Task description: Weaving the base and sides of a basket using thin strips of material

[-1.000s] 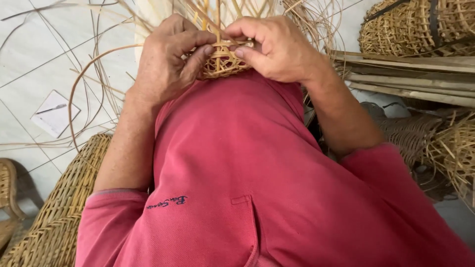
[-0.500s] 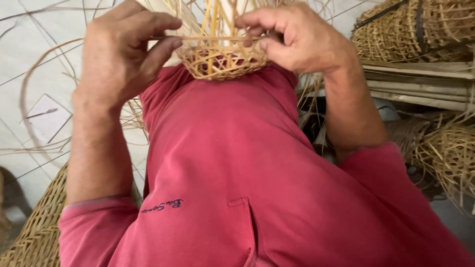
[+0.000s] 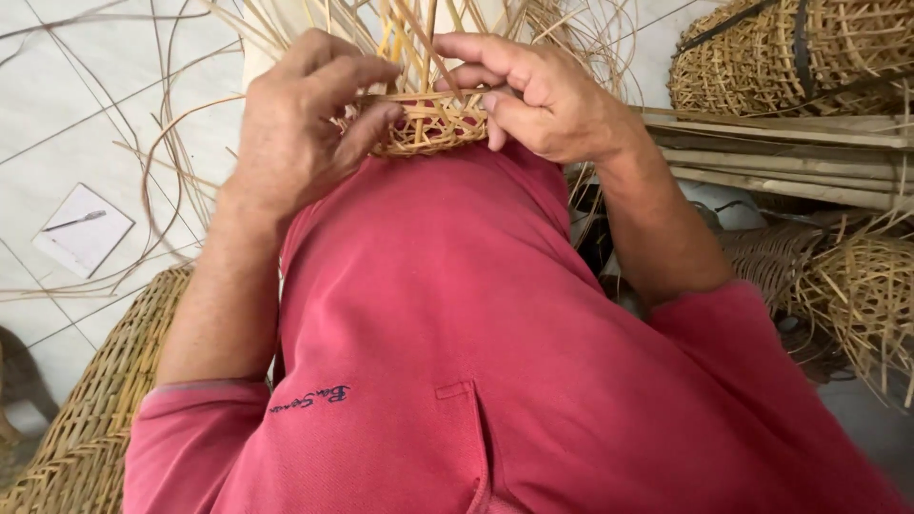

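Woven basket start (image 3: 426, 126): small rounded cane piece, top centre of the frame, resting against the chest of your red shirt (image 3: 428, 324).
Upright stakes (image 3: 411, 38): pale canes rising from the piece and running out past the top edge.
Left hand (image 3: 300, 124): yours, left of the piece; fingers curled round its left rim, thumb and forefinger narrow, seemingly pinching a thin horizontal strand (image 3: 419, 94).
Right hand (image 3: 538, 100): yours, right of the piece; fingers closed on the right rim and a stake, thumb pressed at the weave.
Advice for the step: as I judge it, you should keep the strand taut between both hands, press each pass snug down on the row below, and hold the stakes evenly spread so the wall stays round.
Loose cane (image 3: 167, 190): long strands looping over the tiled floor (image 3: 57, 114), upper left.
Notepad with pen (image 3: 81, 230): on the floor, left edge.
Wicker seat (image 3: 90, 400): lower left, beside your arm.
Finished baskets (image 3: 809, 57): upper right, above flat wooden slats (image 3: 790, 157).
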